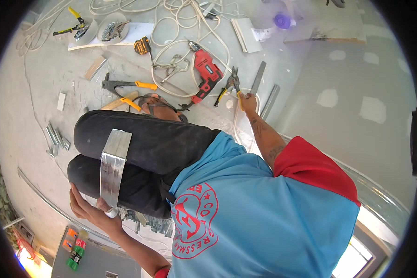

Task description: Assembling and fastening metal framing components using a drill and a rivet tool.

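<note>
A bent strip of silvery sheet-metal channel [112, 169] lies across my dark-trousered thighs. My left hand [93, 212] is at its near end, beside the lower thigh. The thumb, wrapped in something white, touches the metal, while the fingers stretch apart along the leg. Out to the right, my right hand [248, 101] is closed around one yellow handle of a pair of tin snips [233, 82]. Their jaws point away from me, and the handles are spread. Close by my right hand lie a grey metal strip [258, 78] and a narrow metal channel [269, 102].
A red drill [205, 69], locking clamp [172, 67], tape measure [142, 45] and yellow-handled hammer [125, 85] lie ahead among looped white cable. Dishes of fasteners [112, 28] stand far left. Cut metal pieces [56, 138] lie left; a patched grey board [352, 83] spreads right.
</note>
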`<control>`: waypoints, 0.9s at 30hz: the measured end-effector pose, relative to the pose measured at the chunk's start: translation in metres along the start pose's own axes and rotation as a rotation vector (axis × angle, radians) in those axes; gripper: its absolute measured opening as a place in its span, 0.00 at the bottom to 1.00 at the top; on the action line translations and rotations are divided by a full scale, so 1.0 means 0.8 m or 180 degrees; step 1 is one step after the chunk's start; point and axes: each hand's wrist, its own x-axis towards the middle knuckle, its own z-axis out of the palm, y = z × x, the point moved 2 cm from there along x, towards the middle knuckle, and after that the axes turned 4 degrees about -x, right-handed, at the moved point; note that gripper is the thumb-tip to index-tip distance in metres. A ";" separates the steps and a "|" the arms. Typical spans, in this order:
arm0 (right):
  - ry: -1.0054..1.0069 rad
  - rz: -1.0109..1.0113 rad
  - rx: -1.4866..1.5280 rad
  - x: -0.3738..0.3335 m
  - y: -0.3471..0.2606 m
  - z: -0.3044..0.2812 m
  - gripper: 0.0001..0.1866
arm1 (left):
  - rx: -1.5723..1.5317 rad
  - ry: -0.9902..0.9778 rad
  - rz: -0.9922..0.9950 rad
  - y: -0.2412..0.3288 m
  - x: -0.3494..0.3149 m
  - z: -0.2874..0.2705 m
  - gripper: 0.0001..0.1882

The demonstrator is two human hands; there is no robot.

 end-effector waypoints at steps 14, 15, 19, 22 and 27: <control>-0.0499 0.0510 -0.1454 -0.036 0.067 0.005 0.25 | -0.0040 0.0233 -0.0067 0.016 0.001 -0.028 0.35; -0.0520 0.0786 -0.1213 -0.034 0.066 0.004 0.24 | 0.0010 0.0255 0.0018 0.013 0.001 -0.029 0.35; -0.0761 0.1146 -0.0592 -0.016 0.102 0.016 0.24 | -0.0128 0.0245 -0.0011 0.007 0.001 -0.025 0.34; -0.1038 0.0380 -0.1509 -0.012 0.091 -0.001 0.23 | -0.0062 0.0249 -0.0027 0.013 0.008 -0.033 0.34; 0.0295 0.0401 0.0157 0.004 -0.032 -0.043 0.13 | -0.0044 0.0566 -0.0425 -0.009 0.001 -0.044 0.37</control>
